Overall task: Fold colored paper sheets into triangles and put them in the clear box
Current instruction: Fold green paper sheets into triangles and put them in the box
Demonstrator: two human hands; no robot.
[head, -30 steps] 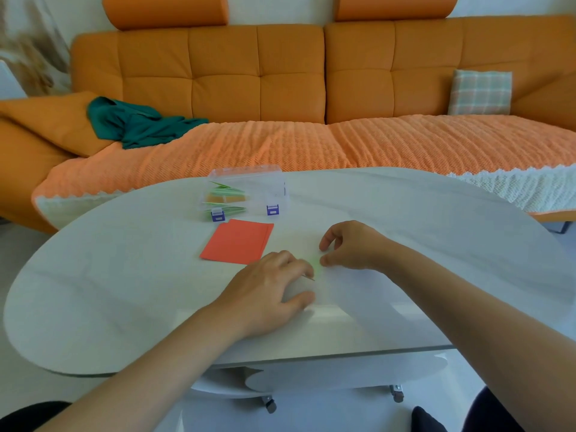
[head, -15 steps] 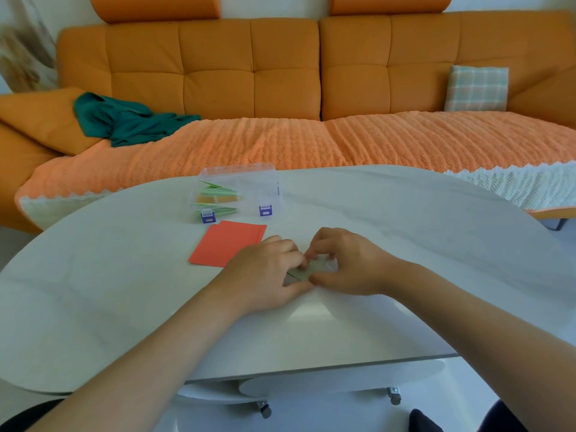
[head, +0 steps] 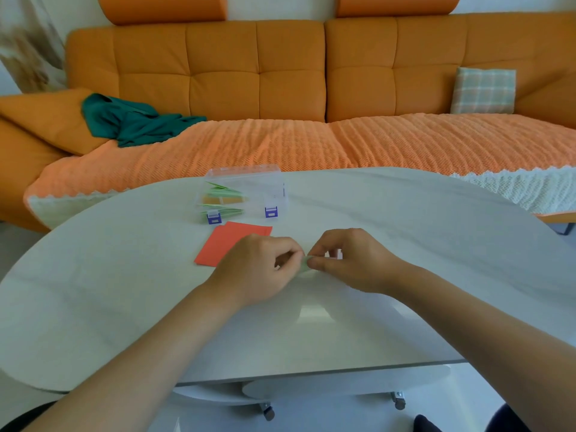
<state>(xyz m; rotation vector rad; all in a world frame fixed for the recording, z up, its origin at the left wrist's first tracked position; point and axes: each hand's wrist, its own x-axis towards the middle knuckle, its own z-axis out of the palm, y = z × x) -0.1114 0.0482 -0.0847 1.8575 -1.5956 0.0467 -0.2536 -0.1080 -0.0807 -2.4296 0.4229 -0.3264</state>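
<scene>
In the upper left of the frame a dark green cloth (head: 134,123) lies on the orange sofa (head: 249,73). Left of centre on the white table (head: 405,229) stands the clear box (head: 249,173), with green and orange folded papers (head: 223,192) inside. Just below the box lies a red sheet (head: 227,244), flat. The left hand (head: 255,272) covers the sheet's lower right corner, its fingers curled and pinching a small pale green paper (head: 304,264) at the centre. The right hand (head: 352,263) pinches the same paper from the other side. In the upper right a checked cushion (head: 483,90) leans on the sofa.
</scene>
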